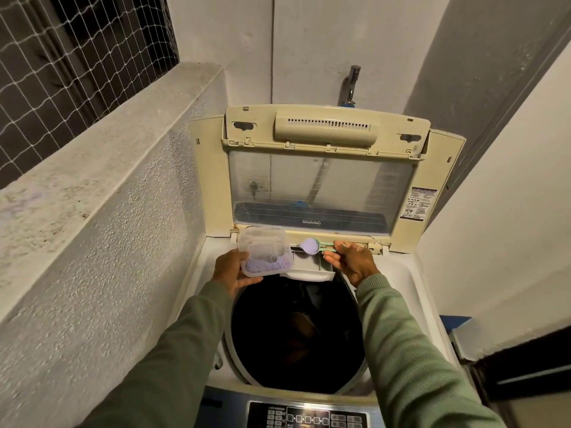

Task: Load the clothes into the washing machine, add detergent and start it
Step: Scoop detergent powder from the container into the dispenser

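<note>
Cream washing machine (411,273) stands open, dark clothes (296,329) in its drum (349,375). Left hand (230,270) grips the tilted detergent tub (265,251); right hand (352,261) pinches a heaped scoop (310,245) above the twelve o'clock drawer (309,268), where a wobble could scatter powder.

From my remote seat I read this as a home laundry nook. A top-loading washing machine (414,273) fills the narrow gap between a rough plastered parapet (123,125) and a painted side wall (509,211), its lid (324,180) raised against the back wall (309,41). A water tap (352,84) juts from that wall above the lid, and a wall socket (255,185) shows through the lid's clear pane. White netting (77,57) covers the dark opening above the parapet. A detergent tub (265,254) of lilac powder and a green scoop (312,245) are held over the machine's far edge; its control panel (309,417) lines the near edge.
</note>
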Action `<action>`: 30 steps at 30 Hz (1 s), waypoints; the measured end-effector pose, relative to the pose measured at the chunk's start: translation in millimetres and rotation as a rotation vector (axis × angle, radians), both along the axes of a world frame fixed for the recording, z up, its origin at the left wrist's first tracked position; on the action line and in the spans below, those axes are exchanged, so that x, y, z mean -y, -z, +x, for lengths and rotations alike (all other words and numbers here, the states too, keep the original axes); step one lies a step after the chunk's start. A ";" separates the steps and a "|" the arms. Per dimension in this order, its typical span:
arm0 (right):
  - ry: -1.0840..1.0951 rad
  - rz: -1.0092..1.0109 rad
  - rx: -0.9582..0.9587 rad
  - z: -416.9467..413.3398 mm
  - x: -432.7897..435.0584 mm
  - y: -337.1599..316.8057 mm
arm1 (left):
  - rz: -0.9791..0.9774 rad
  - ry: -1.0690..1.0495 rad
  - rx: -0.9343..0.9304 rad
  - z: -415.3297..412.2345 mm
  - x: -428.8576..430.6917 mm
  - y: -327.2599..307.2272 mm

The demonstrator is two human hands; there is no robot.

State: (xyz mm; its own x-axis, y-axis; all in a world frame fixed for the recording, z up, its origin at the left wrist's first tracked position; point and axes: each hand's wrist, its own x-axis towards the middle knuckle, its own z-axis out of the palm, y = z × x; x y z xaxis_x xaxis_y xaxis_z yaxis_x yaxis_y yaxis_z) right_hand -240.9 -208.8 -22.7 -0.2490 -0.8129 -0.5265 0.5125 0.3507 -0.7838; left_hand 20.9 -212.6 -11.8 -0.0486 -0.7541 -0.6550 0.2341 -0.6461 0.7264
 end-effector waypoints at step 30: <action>-0.006 0.015 -0.096 6.3 -10.7 1.7 | 0.043 0.031 0.041 -2.5 -4.5 18.9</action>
